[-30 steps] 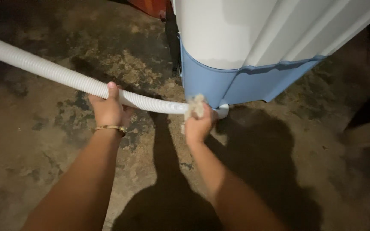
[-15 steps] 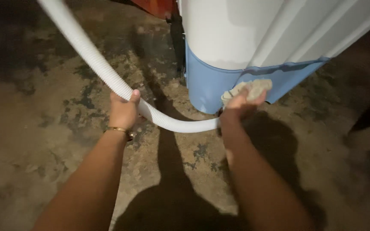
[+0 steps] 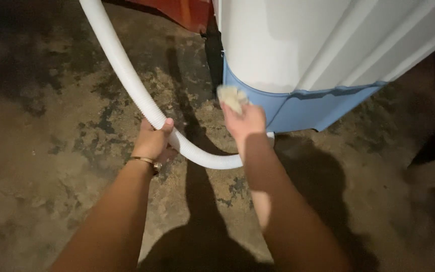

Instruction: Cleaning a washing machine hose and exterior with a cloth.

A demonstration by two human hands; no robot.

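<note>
Both hands [image 3: 153, 142] apparently in closed grip

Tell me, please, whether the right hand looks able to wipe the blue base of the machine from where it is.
Probably yes: the right hand holds a pale cloth right at the blue base, with nothing between them.

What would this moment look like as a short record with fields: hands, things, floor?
left hand: the left hand grips the white ribbed hose, thumb over it
right hand: the right hand holds a pale cloth against the machine's blue base
hose: curves from top left down past the left hand and towards the base
machine: white body above the blue band, standing on the floor
wrist: gold bracelet on the left wrist
floor: rough, stained concrete
behind: a red object, partly hidden
</note>
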